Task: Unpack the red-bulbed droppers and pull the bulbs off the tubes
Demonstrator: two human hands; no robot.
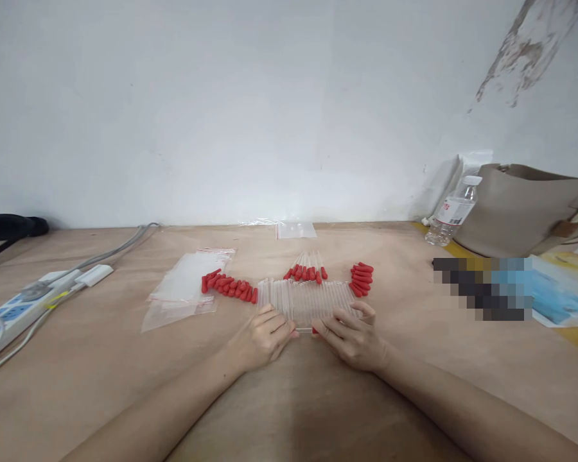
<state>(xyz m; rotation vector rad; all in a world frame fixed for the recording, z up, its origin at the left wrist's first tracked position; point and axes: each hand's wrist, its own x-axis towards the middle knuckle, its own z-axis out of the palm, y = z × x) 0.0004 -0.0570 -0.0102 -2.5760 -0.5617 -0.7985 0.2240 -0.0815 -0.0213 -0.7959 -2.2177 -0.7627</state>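
Note:
My left hand (268, 333) and my right hand (355, 337) face each other at the near edge of a row of clear glass dropper tubes (289, 296). Both are closed. A short length of glass tube (305, 330) spans the gap between their fingertips. The right fingers pinch a red rubber bulb (315, 330) at its end; a bit of red also shows by the left fingertips. Loose red bulbs lie in a left pile (231, 285) and a right pile (361, 279). Behind the row, several droppers (304, 273) with red bulbs fan out.
Clear zip bags (183, 279) lie left of the bulbs, and another bag (296, 230) by the wall. A power strip (17, 314) with cables is far left. At right stand a water bottle (455, 212) and a grey-beige handbag (515, 208), near a blue packet (549, 292).

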